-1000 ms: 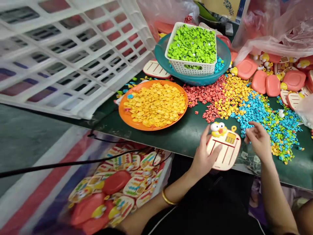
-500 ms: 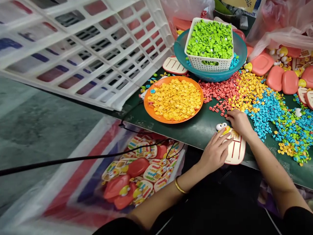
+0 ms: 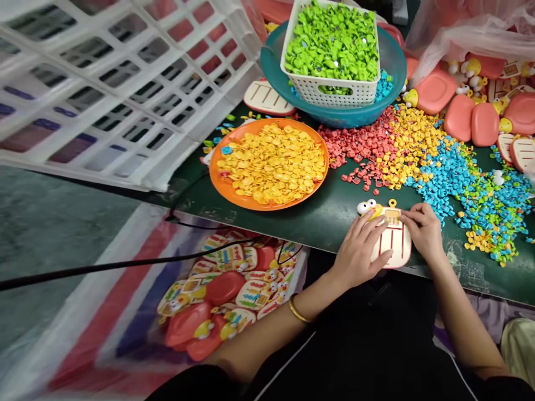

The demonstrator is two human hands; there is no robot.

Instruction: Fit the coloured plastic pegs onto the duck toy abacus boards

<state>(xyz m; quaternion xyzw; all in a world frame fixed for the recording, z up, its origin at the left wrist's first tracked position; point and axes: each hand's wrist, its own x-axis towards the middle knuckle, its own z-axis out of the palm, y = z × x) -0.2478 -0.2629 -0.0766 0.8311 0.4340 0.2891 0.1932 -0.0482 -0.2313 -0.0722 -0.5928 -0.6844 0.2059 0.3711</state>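
Note:
A cream toy board (image 3: 395,245) with a yellow duck head (image 3: 368,208) lies at the near edge of the green table (image 3: 334,217). My left hand (image 3: 359,250) rests on the board's left side and holds it down, fingers laid across it. At the board's top right corner, my right hand (image 3: 422,231) has its fingertips pinched together; whatever is between them is too small to see. Loose red pieces (image 3: 359,150), yellow pieces (image 3: 412,142) and blue pieces (image 3: 449,178) are heaped just beyond the hands.
An orange plate (image 3: 217,184) of yellow discs sits to the left. Behind it, a white basket (image 3: 334,97) of green pieces stands in a teal bowl (image 3: 271,72). Pink shells (image 3: 460,117) lie at right, a white crate (image 3: 104,94) leans at left, and a bag of finished toys (image 3: 225,289) lies below the table.
My right hand came back from the red and yellow heap to the board's top right corner. My left hand stayed on the board. The camera swung slightly.

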